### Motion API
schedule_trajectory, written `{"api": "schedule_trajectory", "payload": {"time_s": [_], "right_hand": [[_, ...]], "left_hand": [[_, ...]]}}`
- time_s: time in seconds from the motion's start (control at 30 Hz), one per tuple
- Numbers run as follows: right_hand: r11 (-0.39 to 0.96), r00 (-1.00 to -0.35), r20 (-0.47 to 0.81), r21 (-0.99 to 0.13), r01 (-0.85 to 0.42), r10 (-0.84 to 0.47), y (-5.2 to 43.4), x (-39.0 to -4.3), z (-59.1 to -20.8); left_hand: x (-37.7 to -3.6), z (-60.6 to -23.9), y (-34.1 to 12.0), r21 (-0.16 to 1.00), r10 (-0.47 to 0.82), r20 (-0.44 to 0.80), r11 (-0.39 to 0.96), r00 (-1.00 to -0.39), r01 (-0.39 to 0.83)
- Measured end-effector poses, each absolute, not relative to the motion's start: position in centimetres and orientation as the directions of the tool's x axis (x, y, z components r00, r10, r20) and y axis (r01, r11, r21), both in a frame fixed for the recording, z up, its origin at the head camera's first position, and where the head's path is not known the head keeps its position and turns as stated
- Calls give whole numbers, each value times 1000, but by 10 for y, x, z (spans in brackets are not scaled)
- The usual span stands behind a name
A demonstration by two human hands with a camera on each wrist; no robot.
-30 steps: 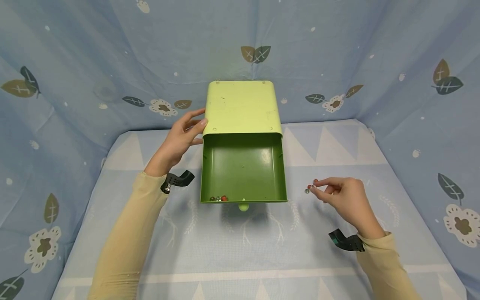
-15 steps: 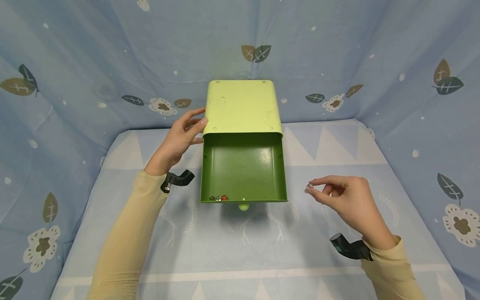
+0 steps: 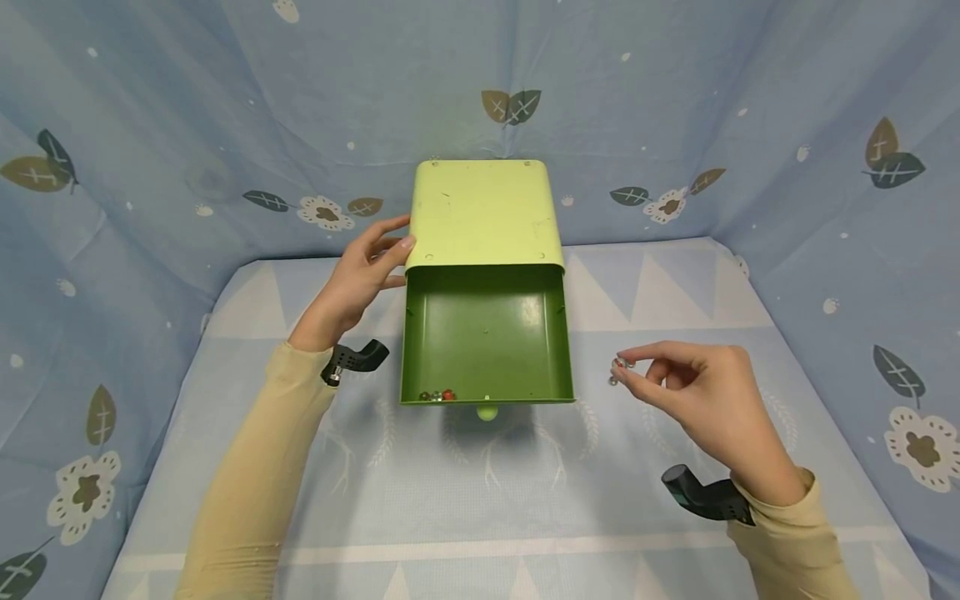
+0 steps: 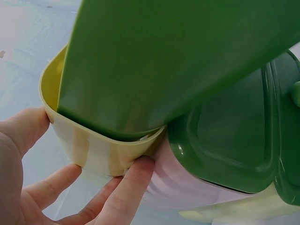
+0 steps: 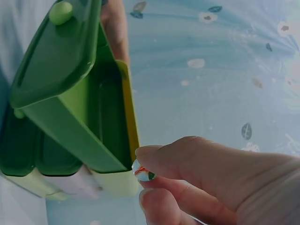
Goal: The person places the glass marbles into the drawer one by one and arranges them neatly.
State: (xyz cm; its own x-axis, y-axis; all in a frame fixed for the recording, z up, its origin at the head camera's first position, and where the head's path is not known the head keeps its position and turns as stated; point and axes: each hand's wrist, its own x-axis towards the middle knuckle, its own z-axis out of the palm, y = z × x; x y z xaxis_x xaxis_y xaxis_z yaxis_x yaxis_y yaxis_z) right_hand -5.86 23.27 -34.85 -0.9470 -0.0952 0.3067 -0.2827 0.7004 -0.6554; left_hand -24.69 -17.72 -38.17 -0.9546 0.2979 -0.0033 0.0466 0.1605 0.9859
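Note:
My left hand (image 3: 348, 287) rests against the left side of a light yellow-green drawer casing (image 3: 483, 212), thumb near its front edge, fingers spread along the wall. Out of that casing extends a dark green drawer (image 3: 487, 333) with a round knob (image 3: 487, 413). Several small marbles (image 3: 437, 397), some red, lie in its front left corner. To the right of the drawer, my right hand (image 3: 705, 392) pinches a glass marble (image 5: 143, 171) with orange-red and green swirls between thumb and index finger. Another small marble (image 3: 613, 381) shows just below the thumb tip in the head view.
Below and beside the open drawer, the wrist views show further closed green drawer fronts (image 4: 229, 136), with pink and pale yellow casings. A light blue patterned cloth (image 3: 480, 500) covers the table; blue curtains (image 3: 300, 100) enclose the back and sides.
My right hand's knuckles and wrist have shifted right, and its thumb and index finger have come together on the marble. Red marbles seen at the fingertips earlier are largely covered. The left hand and drawer stay still.

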Motion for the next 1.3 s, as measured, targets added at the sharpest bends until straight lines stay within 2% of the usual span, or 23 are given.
{"api": "schedule_trajectory", "payload": {"time_s": [0.67, 1.3], "right_hand": [[643, -919, 373, -676, -361, -125, 203, -75, -320], [572, -912, 356, -712, -407, -205, 181, -105, -307]], "left_hand": [[-247, -382, -177, 987, 300, -1, 152, -954, 47], [-246, -381, -177, 987, 299, -1, 151, -954, 46]]}}
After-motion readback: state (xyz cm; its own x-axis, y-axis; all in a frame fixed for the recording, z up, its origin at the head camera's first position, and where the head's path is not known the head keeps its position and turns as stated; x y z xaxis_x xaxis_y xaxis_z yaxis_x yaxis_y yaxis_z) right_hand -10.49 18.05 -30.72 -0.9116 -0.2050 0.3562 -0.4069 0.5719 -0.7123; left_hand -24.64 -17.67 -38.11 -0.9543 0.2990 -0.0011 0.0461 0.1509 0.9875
